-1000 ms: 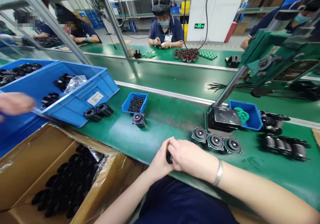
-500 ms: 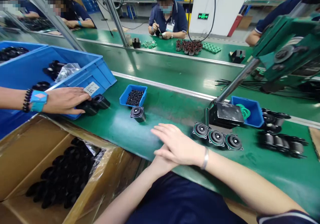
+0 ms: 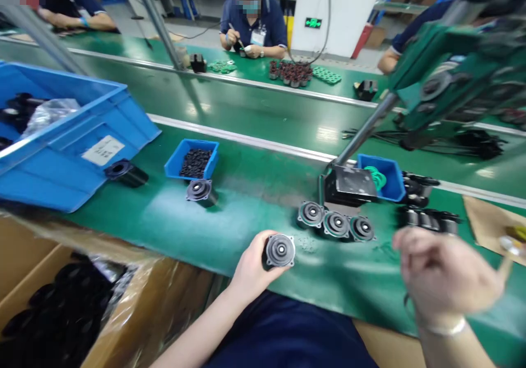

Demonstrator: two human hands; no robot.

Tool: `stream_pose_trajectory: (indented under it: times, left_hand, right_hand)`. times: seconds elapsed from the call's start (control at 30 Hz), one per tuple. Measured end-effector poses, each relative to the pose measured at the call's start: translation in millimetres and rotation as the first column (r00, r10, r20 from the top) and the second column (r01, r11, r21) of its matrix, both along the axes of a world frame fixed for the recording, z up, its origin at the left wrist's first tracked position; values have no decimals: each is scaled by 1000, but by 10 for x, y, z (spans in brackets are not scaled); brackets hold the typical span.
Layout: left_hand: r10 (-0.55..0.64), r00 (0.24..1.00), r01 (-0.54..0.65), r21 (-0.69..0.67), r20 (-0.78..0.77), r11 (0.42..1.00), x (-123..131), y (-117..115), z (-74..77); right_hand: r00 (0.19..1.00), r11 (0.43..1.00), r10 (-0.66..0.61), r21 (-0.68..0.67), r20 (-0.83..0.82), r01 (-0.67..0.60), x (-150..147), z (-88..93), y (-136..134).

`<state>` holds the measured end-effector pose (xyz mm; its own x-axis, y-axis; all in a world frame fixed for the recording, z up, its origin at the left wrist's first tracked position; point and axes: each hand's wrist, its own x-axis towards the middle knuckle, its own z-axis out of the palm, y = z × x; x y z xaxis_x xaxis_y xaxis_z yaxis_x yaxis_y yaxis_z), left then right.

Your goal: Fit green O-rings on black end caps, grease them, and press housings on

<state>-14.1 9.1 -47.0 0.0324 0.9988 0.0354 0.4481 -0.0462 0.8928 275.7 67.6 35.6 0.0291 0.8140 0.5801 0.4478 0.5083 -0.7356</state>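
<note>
My left hand [image 3: 255, 264] is closed around the side of a black cylindrical housing [image 3: 281, 250], its flanged round end turned up. My right hand [image 3: 447, 275] is a blurred, curled fist over the bench's right side. A pale stick with a white end [image 3: 510, 245] shows beside it; whether it lies in that hand is unclear. Between the hands stand three similar housings [image 3: 337, 224] in a row, with green rings round their tops. Another housing [image 3: 200, 190] stands farther left, and one lies tilted [image 3: 126, 173] by the large blue bin.
Large blue bin [image 3: 123, 115] and open carton [image 3: 139, 296] at left. Small blue trays hold black parts [image 3: 170, 165] and green rings [image 3: 396, 179]. A green press [image 3: 435, 77] overhangs the right. Metal-and-black parts [image 3: 429, 218] and cardboard [image 3: 485, 222] lie there. A co-worker [image 3: 252, 25] sits opposite.
My hands, together before, are apart. The left now shows a housing in its grip; the right has swung far right. The view has turned right; the co-worker's hand at the bin is gone.
</note>
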Motion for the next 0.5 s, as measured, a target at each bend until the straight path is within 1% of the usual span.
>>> stream_pose_trajectory:
  times: [0.03, 0.07, 0.1, 0.13, 0.17, 0.23, 0.3, 0.4, 0.5]
  left_hand:
    - [18, 1000, -17, 10, -19, 1000, 9, -4, -17]
    - [36, 999, -35, 20, -40, 999, 15, -3, -36]
    - [52, 997, -50, 31, -60, 998, 18, 2, -57]
    - [63, 995, -60, 41, -77, 997, 17, 11, -77]
    - [67, 994, -63, 47, -88, 997, 14, 22, -95]
    - [66, 993, -61, 50, -98, 997, 5, 42, -122]
    - [67, 993, -64, 43, -97, 997, -1, 49, -132]
    - [94, 993, -92, 27, -74, 995, 9, 38, -125]
    - [114, 993, -113, 10, -39, 994, 29, 35, -115]
  right_hand:
    - [986, 990, -140, 24, 93, 139, 111, 80, 220]
    - [926, 968, -247, 24, 285, 251, 218, 149, 458]
    - [796, 956, -230, -22, 561, 292, 316, 199, 699]
    - [734, 953, -205, -38, 648, 299, 403, 224, 929]
    - [686, 953, -170, -59, 707, 297, 474, 223, 1137]
    - [606, 949, -111, -97, 788, 301, 560, 149, 1461]
    - [538, 942, -58, -133, 841, 309, 581, 25, 1653]
    - [462, 936, 20, -179, 887, 303, 571, -128, 1750]
    - [417, 941, 77, -205, 906, 271, 580, -180, 1747]
